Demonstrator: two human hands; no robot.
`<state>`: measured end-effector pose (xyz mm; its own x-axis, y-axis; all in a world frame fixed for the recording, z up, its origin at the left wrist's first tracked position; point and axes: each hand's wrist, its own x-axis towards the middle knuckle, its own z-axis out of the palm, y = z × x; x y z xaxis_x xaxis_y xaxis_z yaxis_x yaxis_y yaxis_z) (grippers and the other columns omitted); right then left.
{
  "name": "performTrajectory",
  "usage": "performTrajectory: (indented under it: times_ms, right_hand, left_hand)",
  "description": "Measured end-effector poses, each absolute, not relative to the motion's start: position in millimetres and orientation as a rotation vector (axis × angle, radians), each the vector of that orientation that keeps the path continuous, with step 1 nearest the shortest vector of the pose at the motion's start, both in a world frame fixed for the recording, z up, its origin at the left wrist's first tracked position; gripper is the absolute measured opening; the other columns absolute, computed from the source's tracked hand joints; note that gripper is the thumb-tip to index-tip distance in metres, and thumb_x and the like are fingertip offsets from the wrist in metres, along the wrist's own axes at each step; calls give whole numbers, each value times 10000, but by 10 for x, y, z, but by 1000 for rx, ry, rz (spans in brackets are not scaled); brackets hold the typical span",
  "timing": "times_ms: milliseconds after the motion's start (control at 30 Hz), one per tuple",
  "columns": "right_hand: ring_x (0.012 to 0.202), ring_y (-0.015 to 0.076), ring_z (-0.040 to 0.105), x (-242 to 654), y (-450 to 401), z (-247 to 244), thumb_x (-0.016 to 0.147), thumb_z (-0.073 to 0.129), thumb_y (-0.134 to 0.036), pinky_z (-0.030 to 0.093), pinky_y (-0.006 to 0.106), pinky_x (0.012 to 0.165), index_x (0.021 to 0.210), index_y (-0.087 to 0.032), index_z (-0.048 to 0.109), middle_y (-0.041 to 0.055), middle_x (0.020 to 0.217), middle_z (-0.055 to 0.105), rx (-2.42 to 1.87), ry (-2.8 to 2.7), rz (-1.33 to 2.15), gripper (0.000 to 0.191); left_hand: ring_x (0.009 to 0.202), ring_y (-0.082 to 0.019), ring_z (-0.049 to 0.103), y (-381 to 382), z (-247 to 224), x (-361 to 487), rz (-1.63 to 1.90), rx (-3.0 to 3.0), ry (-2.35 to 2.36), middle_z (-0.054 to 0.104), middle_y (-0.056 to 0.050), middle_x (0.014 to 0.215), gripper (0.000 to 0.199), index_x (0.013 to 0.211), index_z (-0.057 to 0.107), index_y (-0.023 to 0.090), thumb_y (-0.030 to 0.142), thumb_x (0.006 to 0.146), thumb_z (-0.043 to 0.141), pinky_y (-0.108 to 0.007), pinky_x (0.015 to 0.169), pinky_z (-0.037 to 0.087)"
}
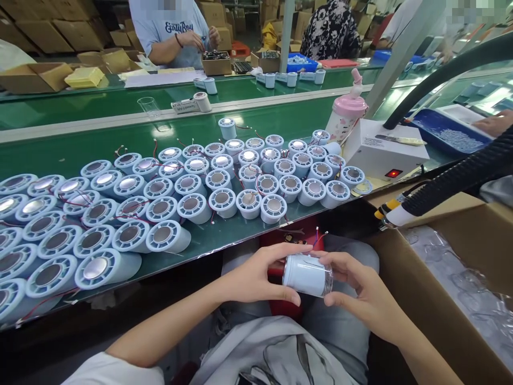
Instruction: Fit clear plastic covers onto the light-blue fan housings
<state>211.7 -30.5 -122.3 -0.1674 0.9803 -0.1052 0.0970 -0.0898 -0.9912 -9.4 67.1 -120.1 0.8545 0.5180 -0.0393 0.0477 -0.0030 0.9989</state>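
Above my lap, both hands hold one light blue cylinder (305,274) lying on its side, with a clear plastic sleeve around it. My left hand (268,275) grips its left end between thumb and fingers. At the right end, my right hand (352,278) has thumb and fingers on the clear sleeve's rim. Red and blue wires stick up behind the cylinder. On the green bench to the left and ahead stand many similar blue cylinders (192,205) with round metal discs on top and thin red wires.
An open cardboard box (444,305) of clear plastic pieces stands at my right. A white device (380,149) with a red switch, a pink-lidded cup (348,112) and a black hose (460,182) are near the bench's right. People work across the bench.
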Motion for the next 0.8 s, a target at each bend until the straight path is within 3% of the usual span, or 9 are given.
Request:
performTrajectory:
  times_ms: [200, 533, 800]
  right_hand:
    - [1031, 150, 597, 2120, -318, -1206, 803, 750, -396, 502, 224, 890, 1132, -330, 575, -20, 1164, 610, -1229, -1190, 1511, 379]
    - [840, 126, 607, 2067, -264, -1230, 797, 738, -465, 511, 193, 690, 1060, -242, 574, 6, 943, 659, -1140, -904, 1694, 382]
    - [634, 140, 646, 2017, -247, -1297, 833, 642, -565, 559, 247, 571, 968, -187, 533, 4, 760, 644, -1191, -761, 1762, 415]
  left_hand:
    - [1207, -243, 545, 715, -1156, -103, 418, 1740, 423, 571, -84, 1326, 760, 1340, 516, 265, 281, 651, 837, -364, 1067, 401]
    - [1264, -226, 509, 710, -1147, -116, 476, 1855, 348, 552, -74, 1369, 762, 1351, 492, 270, 259, 667, 828, -331, 1077, 383]
    - [1276, -220, 503, 712, -1119, -112, 500, 1846, 338, 548, -73, 1377, 777, 1363, 482, 276, 231, 668, 828, -330, 1084, 386]
